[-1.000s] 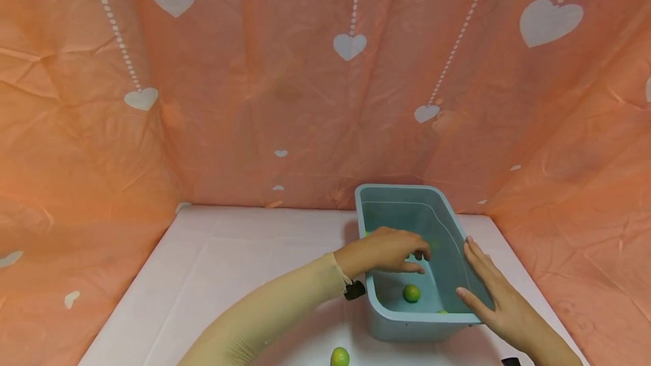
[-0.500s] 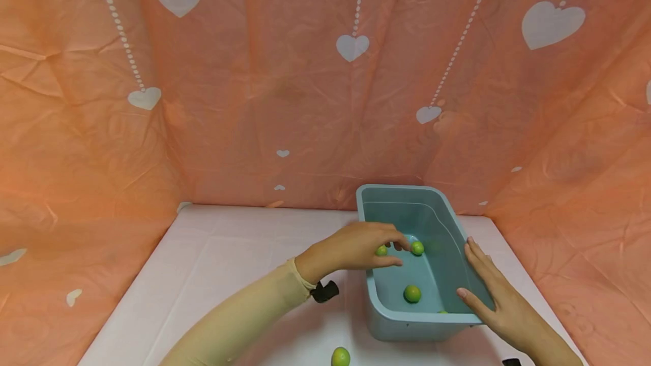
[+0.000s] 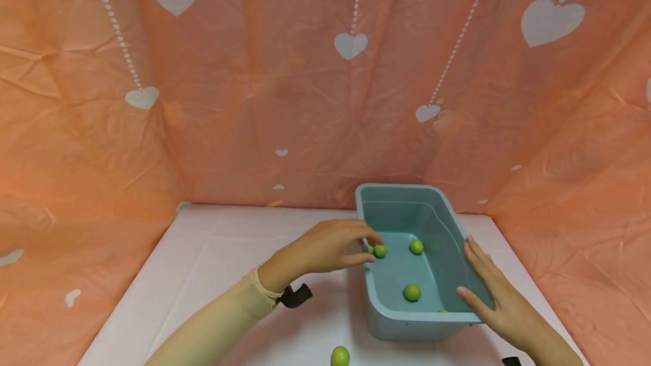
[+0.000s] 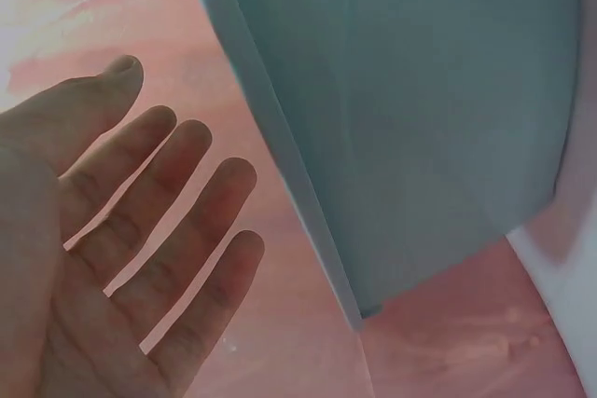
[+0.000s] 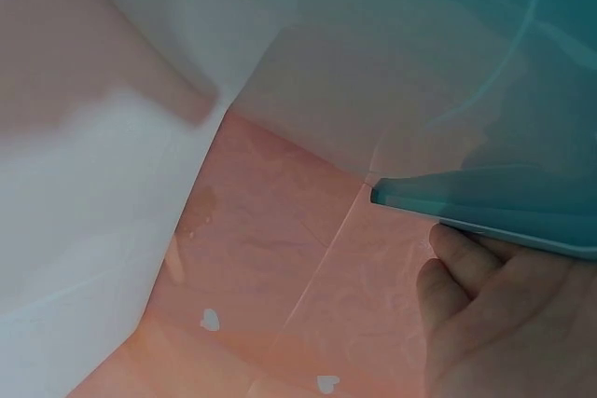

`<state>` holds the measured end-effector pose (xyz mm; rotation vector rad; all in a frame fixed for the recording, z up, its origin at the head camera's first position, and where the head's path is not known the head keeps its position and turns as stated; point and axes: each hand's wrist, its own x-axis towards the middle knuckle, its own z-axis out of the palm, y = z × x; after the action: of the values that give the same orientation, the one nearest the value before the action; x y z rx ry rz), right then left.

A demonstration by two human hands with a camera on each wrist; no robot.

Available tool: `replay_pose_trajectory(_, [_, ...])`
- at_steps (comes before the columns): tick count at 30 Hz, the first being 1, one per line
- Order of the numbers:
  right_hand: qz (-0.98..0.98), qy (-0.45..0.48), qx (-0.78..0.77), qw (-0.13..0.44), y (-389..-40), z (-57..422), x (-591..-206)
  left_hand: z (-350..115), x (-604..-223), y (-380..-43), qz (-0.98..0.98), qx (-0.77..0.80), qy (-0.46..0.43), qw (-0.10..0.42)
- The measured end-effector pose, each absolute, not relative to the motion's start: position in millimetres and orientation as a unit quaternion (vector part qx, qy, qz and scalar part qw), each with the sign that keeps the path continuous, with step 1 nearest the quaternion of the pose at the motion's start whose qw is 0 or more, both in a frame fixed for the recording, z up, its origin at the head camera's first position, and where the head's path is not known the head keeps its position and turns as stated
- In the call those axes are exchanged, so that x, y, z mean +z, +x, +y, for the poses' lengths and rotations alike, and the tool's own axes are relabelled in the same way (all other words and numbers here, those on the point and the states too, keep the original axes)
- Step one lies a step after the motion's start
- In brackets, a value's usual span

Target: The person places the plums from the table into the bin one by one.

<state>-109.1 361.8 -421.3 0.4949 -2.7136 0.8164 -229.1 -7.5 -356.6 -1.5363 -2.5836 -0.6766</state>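
Observation:
A blue-grey plastic bin (image 3: 402,316) stands on the table with several green limes inside. One lime (image 3: 412,292) lies toward its near end, another (image 3: 416,247) farther back, and a pair of limes (image 3: 380,251) by the left wall. My left hand (image 3: 330,246) hovers at the bin's left rim, fingertips over the edge. In the left wrist view its fingers (image 4: 210,230) are spread and nothing is in the palm. My right hand (image 3: 495,292) rests on the bin's right rim near the front corner, fingers extended. A single lime (image 3: 339,356) sits on the table at the front.
A white-covered table (image 3: 229,258) extends left of the bin. Orange cloth (image 3: 285,100) printed with white hearts hangs behind and on both sides. Black wrist straps show at the left wrist (image 3: 295,296) and the right.
My left hand has drawn left from over the middle of the bin to its left rim, uncovering limes inside. The right hand and the bin stay where they were.

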Motion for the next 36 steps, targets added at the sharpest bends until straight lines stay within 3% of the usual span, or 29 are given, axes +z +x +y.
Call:
replay_pose_trajectory(15, [-0.934, 0.170, 0.285, 0.131, -108, 361, -419, -46, -380, -225, -0.847, -0.241, -0.471, 0.044])
replay_pose_trajectory(29, [-0.937, 0.155, 0.289, 0.120, -108, 362, -421, -60, -433, -215, -0.856, -0.217, -0.468, -0.038])
replay_pose_trajectory(36, [-0.938, 0.151, 0.289, 0.120, -108, 362, -421, -63, -457, -205, -0.843, -0.210, -0.494, -0.044])
